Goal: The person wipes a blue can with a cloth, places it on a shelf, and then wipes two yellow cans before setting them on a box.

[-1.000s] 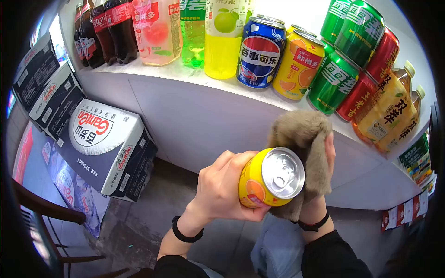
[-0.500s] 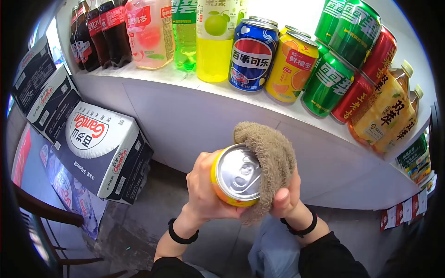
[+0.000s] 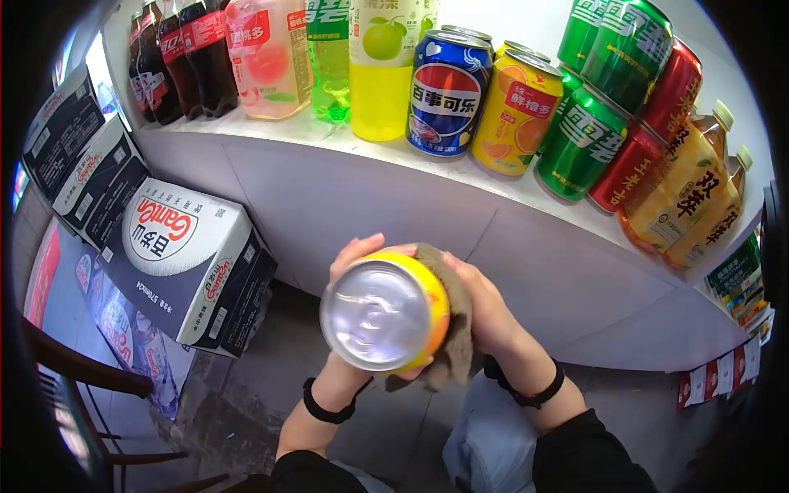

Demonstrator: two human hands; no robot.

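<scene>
A yellow drink can (image 3: 380, 314) is held up in front of me, its silver end turned toward my face and slightly blurred. My left hand (image 3: 352, 253) is wrapped round the can from the left, partly hidden behind it. My right hand (image 3: 486, 316) presses a brown fluffy cloth (image 3: 460, 341) against the can's right side. The cloth lies between the right fingers and the can wall. Beyond my hands, a blue Pepsi can (image 3: 448, 94) and an orange drink can (image 3: 518, 113) stand on the white shelf (image 3: 329, 131).
Cola bottles (image 3: 201, 57), a pink peach drink (image 3: 267, 57) and a yellow-green bottle (image 3: 380, 99) line the shelf's left. Green cans (image 3: 582, 144), red cans (image 3: 626, 168) and amber bottles (image 3: 678, 197) crowd its right. Water cartons (image 3: 177, 263) and a dark wooden chair (image 3: 90, 370) are at left.
The can has tipped toward me and shifted left, showing more of its end. The cloth and my right hand have moved round its right side, and my left fingers have loosened somewhat.
</scene>
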